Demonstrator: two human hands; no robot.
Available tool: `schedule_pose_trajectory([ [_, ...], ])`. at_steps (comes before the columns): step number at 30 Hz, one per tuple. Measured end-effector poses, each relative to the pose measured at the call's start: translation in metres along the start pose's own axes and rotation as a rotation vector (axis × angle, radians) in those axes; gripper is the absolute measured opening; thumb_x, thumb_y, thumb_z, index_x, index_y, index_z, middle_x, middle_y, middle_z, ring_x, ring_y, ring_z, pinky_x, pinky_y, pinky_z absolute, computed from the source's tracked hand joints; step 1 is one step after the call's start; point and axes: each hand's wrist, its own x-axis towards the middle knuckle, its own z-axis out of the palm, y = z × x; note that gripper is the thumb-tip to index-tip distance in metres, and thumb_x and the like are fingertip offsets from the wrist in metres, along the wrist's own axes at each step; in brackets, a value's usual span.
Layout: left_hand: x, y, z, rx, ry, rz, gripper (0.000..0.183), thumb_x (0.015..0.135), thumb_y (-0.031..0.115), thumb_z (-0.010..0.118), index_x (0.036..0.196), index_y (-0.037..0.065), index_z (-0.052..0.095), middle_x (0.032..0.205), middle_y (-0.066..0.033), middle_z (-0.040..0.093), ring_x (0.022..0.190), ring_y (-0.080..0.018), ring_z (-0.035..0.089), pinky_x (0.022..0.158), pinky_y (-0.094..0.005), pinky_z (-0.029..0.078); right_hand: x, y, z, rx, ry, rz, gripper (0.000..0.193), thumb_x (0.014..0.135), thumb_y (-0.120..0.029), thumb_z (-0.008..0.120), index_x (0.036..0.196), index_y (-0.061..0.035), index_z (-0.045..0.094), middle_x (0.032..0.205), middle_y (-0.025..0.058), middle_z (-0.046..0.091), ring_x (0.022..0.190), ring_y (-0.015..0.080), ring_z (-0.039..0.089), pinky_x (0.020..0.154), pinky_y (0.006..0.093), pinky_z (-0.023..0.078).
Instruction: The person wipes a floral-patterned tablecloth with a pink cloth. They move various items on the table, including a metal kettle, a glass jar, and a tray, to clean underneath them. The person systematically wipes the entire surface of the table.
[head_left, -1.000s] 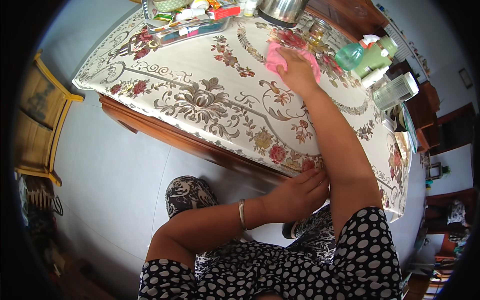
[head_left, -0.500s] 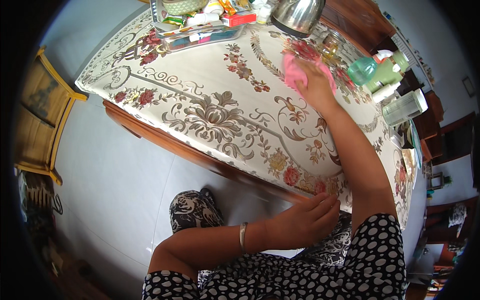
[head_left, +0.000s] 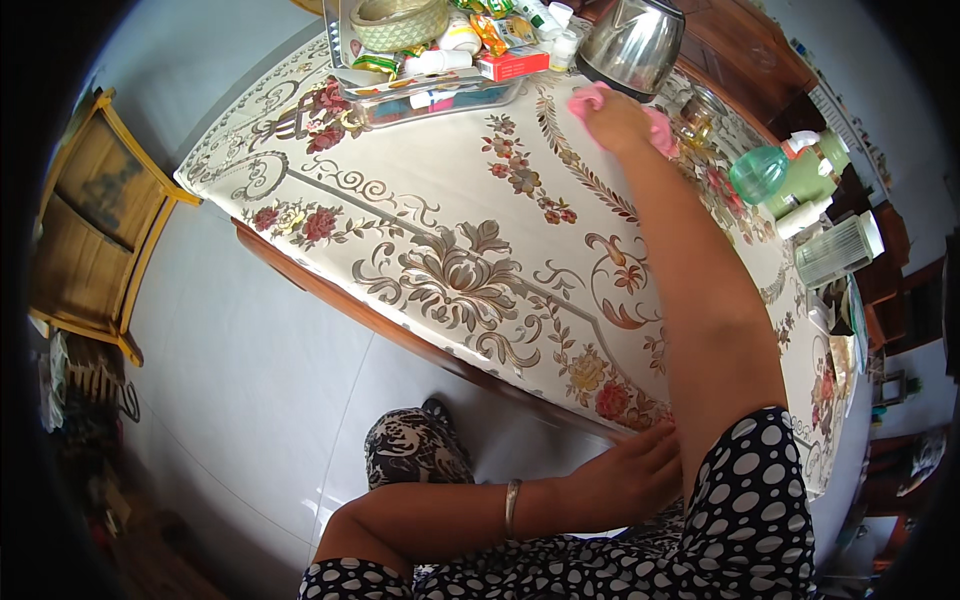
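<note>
My right hand (head_left: 615,122) presses a pink cloth (head_left: 590,97) onto the flowered tablecloth (head_left: 420,170). The cloth bunches up around the fingers, just short of the steel kettle (head_left: 632,48) and to the left of a small glass jar (head_left: 697,117). Low in front of my body, my left hand (head_left: 628,482) hangs by the table's near edge, holding nothing that I can see. Its fingers are loosely extended, and their tips are partly hidden behind my right arm.
At the far left stands a clear plastic tray (head_left: 440,103) of packets, bottles and a woven basket (head_left: 400,25). A green spray bottle (head_left: 760,175) and a ribbed clear container (head_left: 838,250) line the right side. A wooden chair (head_left: 110,220) is across the floor.
My right hand has slid the pink cloth farther across the table, toward the kettle. My left hand has dropped slightly and is now partly behind my right arm. The whole view has shifted a little.
</note>
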Motion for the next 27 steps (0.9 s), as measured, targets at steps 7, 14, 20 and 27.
schedule_pose_trajectory([
  [7,0.001,-0.003,0.009,0.007,-0.062,-0.028,0.043,0.074,0.013,0.063,0.112,-0.007,0.056,0.121,-0.0210,0.053,0.123,-0.0379,0.048,0.108,-0.0453,0.037,-0.016,-0.018,-0.009,0.169,-0.053,-0.268,0.050,0.090,-0.041,0.053,0.134,-0.0166,0.053,0.141,0.0032,0.051,0.129,0.0241,0.046,0.108,0.0398,0.034],
  [14,0.003,-0.010,0.020,0.286,-0.115,0.036,0.035,0.079,0.016,0.061,0.110,0.000,0.063,0.119,-0.0154,0.058,0.121,-0.0291,0.051,0.107,-0.0433,0.039,-0.101,-0.036,-0.035,0.323,-0.024,-0.559,0.050,0.087,-0.033,0.057,0.135,-0.0175,0.051,0.139,0.0032,0.051,0.129,0.0237,0.045,0.109,0.0430,0.031],
  [20,0.013,-0.005,0.011,0.467,-0.094,0.129,0.030,0.079,0.014,0.060,0.107,0.004,0.064,0.119,-0.0126,0.060,0.118,-0.0269,0.056,0.102,-0.0408,0.043,-0.132,0.032,-0.051,0.238,0.025,-0.359,0.049,0.087,-0.032,0.053,0.134,-0.0171,0.052,0.141,0.0039,0.049,0.132,0.0248,0.042,0.111,0.0433,0.029],
  [27,0.019,-0.010,0.022,0.471,-0.019,0.205,0.029,0.074,0.009,0.060,0.103,0.005,0.063,0.114,-0.0115,0.061,0.110,-0.0268,0.060,0.099,-0.0413,0.046,-0.221,0.194,-0.077,0.007,0.308,-0.003,0.044,0.082,-0.022,0.060,0.125,-0.0115,0.059,0.124,0.0084,0.062,0.113,0.0280,0.058,0.100,0.0390,0.044],
])
